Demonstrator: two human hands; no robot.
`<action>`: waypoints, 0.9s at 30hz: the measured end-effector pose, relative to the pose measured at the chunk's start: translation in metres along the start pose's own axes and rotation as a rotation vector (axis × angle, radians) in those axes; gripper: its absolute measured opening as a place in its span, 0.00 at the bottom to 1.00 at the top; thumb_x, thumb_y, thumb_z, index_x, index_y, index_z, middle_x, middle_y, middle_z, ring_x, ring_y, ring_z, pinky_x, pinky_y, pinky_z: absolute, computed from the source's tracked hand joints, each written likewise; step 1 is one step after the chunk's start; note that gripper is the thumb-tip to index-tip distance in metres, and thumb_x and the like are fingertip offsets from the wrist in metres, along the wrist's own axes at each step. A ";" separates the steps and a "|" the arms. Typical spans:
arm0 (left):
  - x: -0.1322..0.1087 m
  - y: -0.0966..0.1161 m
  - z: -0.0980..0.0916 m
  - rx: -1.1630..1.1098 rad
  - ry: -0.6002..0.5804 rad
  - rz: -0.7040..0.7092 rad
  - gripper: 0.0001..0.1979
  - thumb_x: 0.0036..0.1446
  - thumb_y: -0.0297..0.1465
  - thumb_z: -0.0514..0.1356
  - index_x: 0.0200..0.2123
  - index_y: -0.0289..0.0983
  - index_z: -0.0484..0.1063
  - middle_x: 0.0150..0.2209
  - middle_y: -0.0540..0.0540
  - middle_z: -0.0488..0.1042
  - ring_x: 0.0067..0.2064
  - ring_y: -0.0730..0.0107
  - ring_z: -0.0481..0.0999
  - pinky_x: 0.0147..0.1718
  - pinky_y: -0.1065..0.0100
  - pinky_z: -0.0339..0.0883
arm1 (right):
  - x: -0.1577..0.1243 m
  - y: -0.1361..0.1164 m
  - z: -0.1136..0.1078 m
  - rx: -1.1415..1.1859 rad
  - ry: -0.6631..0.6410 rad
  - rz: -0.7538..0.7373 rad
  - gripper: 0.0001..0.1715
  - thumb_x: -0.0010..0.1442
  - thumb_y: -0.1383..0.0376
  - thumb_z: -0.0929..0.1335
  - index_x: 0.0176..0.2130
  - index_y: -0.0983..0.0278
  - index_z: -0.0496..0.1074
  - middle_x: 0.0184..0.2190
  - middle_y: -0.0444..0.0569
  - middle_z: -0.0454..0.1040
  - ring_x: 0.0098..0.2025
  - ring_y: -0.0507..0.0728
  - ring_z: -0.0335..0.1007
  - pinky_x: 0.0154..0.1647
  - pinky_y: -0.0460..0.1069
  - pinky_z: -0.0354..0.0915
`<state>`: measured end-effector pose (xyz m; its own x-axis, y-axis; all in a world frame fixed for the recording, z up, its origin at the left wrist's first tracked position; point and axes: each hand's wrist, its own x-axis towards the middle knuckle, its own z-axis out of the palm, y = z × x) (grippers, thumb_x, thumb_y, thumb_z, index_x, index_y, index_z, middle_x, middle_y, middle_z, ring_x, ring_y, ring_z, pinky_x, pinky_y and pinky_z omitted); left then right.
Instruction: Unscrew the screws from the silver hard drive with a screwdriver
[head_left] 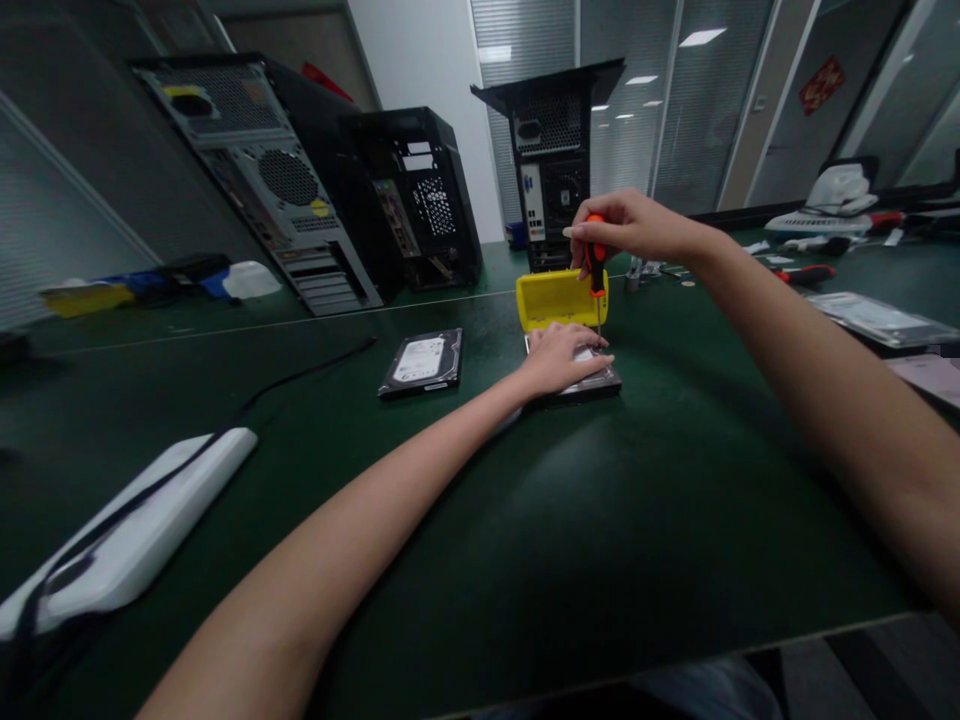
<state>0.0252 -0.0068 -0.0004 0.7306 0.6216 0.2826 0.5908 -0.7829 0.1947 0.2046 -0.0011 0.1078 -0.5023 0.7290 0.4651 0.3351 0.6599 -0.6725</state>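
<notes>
Left hand (562,358): fingers loosely spread, laid over the hard drive (604,383) in front of the yellow case (551,297); I judge it steadies the drive.
Right hand (611,232): fingers closed round the screwdriver (597,268) at the yellow case's right end, upright, likely for straight pressure.
Hidden from me: much of the drive's top; the screwdriver's tip.

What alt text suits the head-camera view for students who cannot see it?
A right hand holds a screwdriver tip-down at a hard drive on a green table, the left hand resting on the drive. A yellow case sits behind; a second drive lies to the left, computer towers beyond.
</notes>
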 end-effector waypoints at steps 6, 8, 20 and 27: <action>0.000 -0.001 0.000 0.026 -0.003 0.003 0.22 0.60 0.49 0.51 0.50 0.45 0.72 0.54 0.47 0.70 0.53 0.53 0.65 0.46 0.55 0.54 | 0.000 -0.005 0.006 0.001 -0.010 0.042 0.11 0.60 0.58 0.67 0.31 0.63 0.67 0.26 0.46 0.74 0.30 0.52 0.72 0.32 0.48 0.72; 0.001 -0.002 0.001 0.029 -0.007 -0.003 0.22 0.60 0.49 0.50 0.50 0.45 0.72 0.54 0.47 0.70 0.53 0.53 0.64 0.46 0.55 0.54 | 0.000 -0.004 0.008 0.003 0.001 0.036 0.12 0.61 0.57 0.66 0.32 0.62 0.66 0.25 0.46 0.73 0.29 0.52 0.72 0.31 0.48 0.72; 0.002 -0.003 0.001 0.042 0.005 0.020 0.22 0.61 0.49 0.50 0.50 0.45 0.72 0.53 0.46 0.71 0.52 0.52 0.65 0.45 0.56 0.55 | 0.007 0.008 0.008 0.106 -0.028 0.124 0.31 0.63 0.44 0.55 0.31 0.65 0.68 0.28 0.49 0.74 0.32 0.54 0.71 0.34 0.49 0.69; 0.001 0.000 0.000 0.042 0.002 0.006 0.23 0.61 0.49 0.50 0.50 0.44 0.72 0.52 0.46 0.71 0.52 0.52 0.66 0.45 0.56 0.55 | 0.008 0.016 0.014 0.032 -0.007 0.081 0.32 0.63 0.44 0.56 0.30 0.66 0.71 0.30 0.50 0.73 0.33 0.54 0.69 0.41 0.52 0.69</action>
<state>0.0254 -0.0060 -0.0002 0.7336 0.6169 0.2851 0.6004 -0.7848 0.1534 0.1949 0.0124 0.0927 -0.4803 0.7781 0.4048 0.3488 0.5928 -0.7259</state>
